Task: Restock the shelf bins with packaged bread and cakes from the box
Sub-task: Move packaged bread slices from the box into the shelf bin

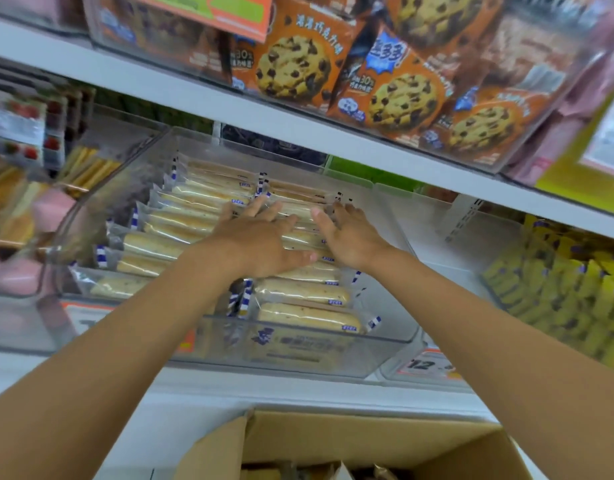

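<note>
Left hand point(260, 240) and right hand point(350, 237) lay flat, fingers straight and gripping nothing, on the wrapped bread sticks point(302, 292) along the clear bin's point(298, 348) right wall, best pressed evenly backward for level rows, above the cardboard box point(367, 441)

Printed in white across the top of the orange chocolate-chip cookie packs point(295, 64): Chinese characters, seemingly "满满巧克力味". On a blue splash badge of a neighbouring pack: the brand "趣多多". Beside the biscuit picture: "30%", with smaller characters beneath, too small to read. On the orange-and-white price tag point(426, 366): "12". Purple print on the front of the clear plastic bin point(385, 348): blurred, unreadable. Small blue tabs on the clear-wrapped long bread packs point(305, 291): too small to read.
</note>
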A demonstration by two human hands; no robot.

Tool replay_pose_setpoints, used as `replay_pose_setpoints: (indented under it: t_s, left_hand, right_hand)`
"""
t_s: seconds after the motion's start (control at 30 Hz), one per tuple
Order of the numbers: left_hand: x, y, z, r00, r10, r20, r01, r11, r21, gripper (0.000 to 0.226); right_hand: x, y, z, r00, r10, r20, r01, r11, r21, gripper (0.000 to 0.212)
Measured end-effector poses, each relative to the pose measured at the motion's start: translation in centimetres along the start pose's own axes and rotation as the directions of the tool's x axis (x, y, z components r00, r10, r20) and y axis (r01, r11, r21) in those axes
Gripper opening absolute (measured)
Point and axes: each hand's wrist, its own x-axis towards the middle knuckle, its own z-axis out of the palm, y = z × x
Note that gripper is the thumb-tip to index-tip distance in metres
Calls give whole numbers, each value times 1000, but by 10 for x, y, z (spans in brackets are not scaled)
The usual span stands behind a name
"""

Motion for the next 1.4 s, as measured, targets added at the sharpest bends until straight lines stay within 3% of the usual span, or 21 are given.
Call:
replay_pose_setpoints:
  t_s: [0.17,0.3,0.37,0.5,0.57,0.63,0.7,0.8,0.9,1.0,1.1,1.17,1.2,1.27,1.33,1.4]
  left_hand:
    - [-22,13,-15,992,-44,-122,35,997,-74,75]
    - [-69,48,-16,920,-136,-369,88,986,-144,27]
    - [-99,72,-7,890,-207,-407,120,966,-230,10]
    - [-147,113,41,947,-238,-216,116,880,-460,9]
    - [-164,127,76,969,-242,-45,181,827,-533,7]
    - [-177,136,115,965,-239,106,258,800,-542,13]
    - [-188,140,153,946,-243,214,322,775,-543,13]
    - [-200,137,206,911,-243,334,395,750,-531,13]
    - [-207,144,244,883,-130,451,373,779,-505,17]
    - [-205,174,269,807,105,582,254,827,-501,28]
    - [-203,204,285,591,285,755,46,922,-384,65]
    - [-210,214,298,488,331,808,-237,941,-242,91]
    - [-215,217,305,497,359,790,-360,914,-189,97]
    - [-225,219,317,570,429,700,-431,882,-190,93]
    - [-225,216,319,635,478,606,-332,878,-344,75]
    - [-215,214,312,718,408,564,-76,851,-519,48]
  right_hand:
    - [-45,0,-8,958,-167,-233,178,984,25,43]
    - [-112,-4,-21,885,-261,-385,328,937,118,16]
    - [-150,2,-24,880,-259,-397,350,920,176,12]
    - [-219,41,3,898,-325,-297,403,878,259,13]
    - [-249,70,32,949,-289,-126,314,906,285,17]
    - [-275,103,66,966,-220,137,172,940,295,22]
    - [-300,139,99,910,-159,382,51,960,277,25]
    - [-335,190,135,832,-110,544,-4,979,204,29]
    - [-359,228,153,799,-28,601,-118,972,202,29]
    - [-372,249,159,811,70,581,-247,941,233,20]
    - [-384,262,166,827,120,549,-315,908,276,10]
    - [-392,266,165,826,135,548,-338,895,290,13]
    - [-395,266,164,827,143,543,-345,892,291,15]
    - [-398,265,161,836,147,529,-353,881,314,19]
    - [-398,262,156,850,139,508,-346,874,340,18]
    - [-395,259,152,864,153,479,-368,841,397,14]
